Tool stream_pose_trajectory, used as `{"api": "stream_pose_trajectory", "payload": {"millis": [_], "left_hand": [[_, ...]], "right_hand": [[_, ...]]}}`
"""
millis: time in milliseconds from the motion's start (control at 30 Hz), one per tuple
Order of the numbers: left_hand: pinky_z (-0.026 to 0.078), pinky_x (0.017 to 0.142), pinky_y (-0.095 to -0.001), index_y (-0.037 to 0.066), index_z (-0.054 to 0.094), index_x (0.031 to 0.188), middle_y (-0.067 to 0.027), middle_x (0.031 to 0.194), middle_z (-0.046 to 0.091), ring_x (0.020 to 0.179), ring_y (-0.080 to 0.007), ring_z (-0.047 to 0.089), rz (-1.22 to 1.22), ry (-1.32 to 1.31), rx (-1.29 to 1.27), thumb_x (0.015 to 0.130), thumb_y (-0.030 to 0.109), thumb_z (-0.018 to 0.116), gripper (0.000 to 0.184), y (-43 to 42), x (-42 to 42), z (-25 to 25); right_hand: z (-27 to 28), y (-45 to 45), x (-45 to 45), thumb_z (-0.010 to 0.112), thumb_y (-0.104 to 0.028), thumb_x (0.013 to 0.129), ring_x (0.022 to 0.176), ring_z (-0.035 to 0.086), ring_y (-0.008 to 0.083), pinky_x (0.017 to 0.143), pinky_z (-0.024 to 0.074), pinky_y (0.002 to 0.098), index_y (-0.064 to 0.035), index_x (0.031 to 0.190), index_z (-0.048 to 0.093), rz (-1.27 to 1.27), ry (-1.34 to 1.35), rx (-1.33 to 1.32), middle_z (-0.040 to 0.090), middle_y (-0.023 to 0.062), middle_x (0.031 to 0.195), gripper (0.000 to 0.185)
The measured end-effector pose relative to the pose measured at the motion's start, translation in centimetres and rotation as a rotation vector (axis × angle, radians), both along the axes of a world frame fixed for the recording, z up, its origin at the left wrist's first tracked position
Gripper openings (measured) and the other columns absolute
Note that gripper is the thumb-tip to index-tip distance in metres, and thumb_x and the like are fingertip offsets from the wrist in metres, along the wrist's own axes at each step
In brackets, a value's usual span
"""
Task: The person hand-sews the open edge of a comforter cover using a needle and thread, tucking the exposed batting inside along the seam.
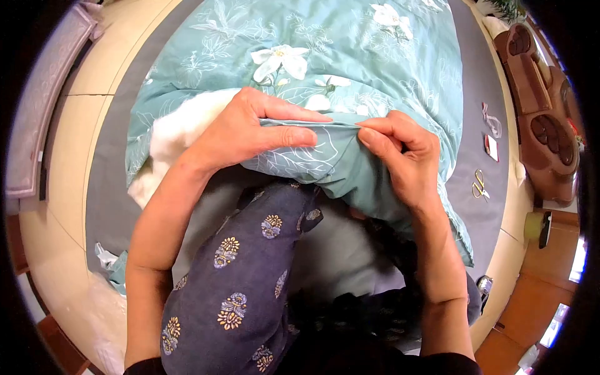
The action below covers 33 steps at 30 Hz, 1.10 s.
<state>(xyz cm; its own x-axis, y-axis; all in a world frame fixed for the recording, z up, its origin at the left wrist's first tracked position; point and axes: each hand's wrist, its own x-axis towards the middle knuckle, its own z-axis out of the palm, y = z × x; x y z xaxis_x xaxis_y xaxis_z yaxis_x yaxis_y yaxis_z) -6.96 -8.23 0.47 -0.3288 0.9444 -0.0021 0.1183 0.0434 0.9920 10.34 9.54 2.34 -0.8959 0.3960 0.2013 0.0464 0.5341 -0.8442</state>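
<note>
Fabric edge is pinched by our left hand and right hand; we judge uneven pull could skew it.

- Duvet cover: teal, white blossoms, white line-drawn foliage
- Fluffy filling, left: white
- Trousers, near: navy, gold-and-lilac floral motifs
- Mat: grey
- Scissors, right: gold handles
- Sofa, far right: brown

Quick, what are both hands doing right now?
Left hand: closed, holding an edge of the flowery cloth.
Right hand: closed, pinching the flowery cloth too.
</note>
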Motion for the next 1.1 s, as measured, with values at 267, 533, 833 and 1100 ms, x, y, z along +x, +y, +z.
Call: {"api": "stream_pose_trajectory", "payload": {"millis": [267, 533, 833, 1100], "left_hand": [[0.048, 0.073, -0.0212, -0.001, 0.072, 0.105, -0.0038, 0.086, 0.071, 0.078, -0.0076, 0.061, 0.074, 0.008, 0.026, 0.085, 0.016, 0.070, 0.026, 0.2, 0.0, -0.9], [0.047, 0.077, -0.0226, -0.001, 0.072, 0.104, -0.0032, 0.088, 0.070, 0.083, -0.0085, 0.061, 0.144, -0.254, 0.021, 0.085, 0.022, 0.072, 0.030, 0.5, -0.8, -1.7], [0.047, 0.078, -0.0231, -0.002, 0.072, 0.102, -0.0039, 0.091, 0.070, 0.084, -0.0085, 0.061, 0.130, -0.227, 0.040, 0.086, 0.024, 0.071, 0.031, 0.0, -1.3, -2.4], [0.046, 0.080, -0.0223, -0.002, 0.071, 0.102, -0.0013, 0.091, 0.068, 0.085, -0.0066, 0.058, 0.135, -0.228, 0.003, 0.087, 0.024, 0.070, 0.031, 0.1, -1.6, -2.5]], "right_hand": [[0.0, 0.3, -0.3, 0.071, -0.010, 0.084, 0.066, 0.044, 0.0077, 0.059, 0.0348, 0.0237, -0.0015, 0.101, 0.070, -0.062, 0.012, -0.017, 0.052, -0.0012, 0.071, 0.019], [5.6, -5.3, 3.7, 0.044, -0.006, 0.098, 0.056, 0.049, 0.0083, 0.054, 0.0414, 0.0236, 0.0034, 0.102, 0.060, 0.055, 0.243, -0.301, 0.057, 0.0053, 0.075, 0.019], [2.1, -0.9, 0.9, 0.058, -0.005, 0.092, 0.069, 0.061, 0.0099, 0.064, 0.0478, 0.0239, 0.0001, 0.104, 0.068, 0.053, -0.193, 0.037, 0.070, 0.0090, 0.082, 0.016], [2.2, -0.6, 1.2, 0.061, -0.003, 0.089, 0.072, 0.063, 0.0094, 0.067, 0.0496, 0.0246, 0.0007, 0.106, 0.069, 0.091, -0.141, 0.152, 0.072, 0.0118, 0.089, 0.019]]}}
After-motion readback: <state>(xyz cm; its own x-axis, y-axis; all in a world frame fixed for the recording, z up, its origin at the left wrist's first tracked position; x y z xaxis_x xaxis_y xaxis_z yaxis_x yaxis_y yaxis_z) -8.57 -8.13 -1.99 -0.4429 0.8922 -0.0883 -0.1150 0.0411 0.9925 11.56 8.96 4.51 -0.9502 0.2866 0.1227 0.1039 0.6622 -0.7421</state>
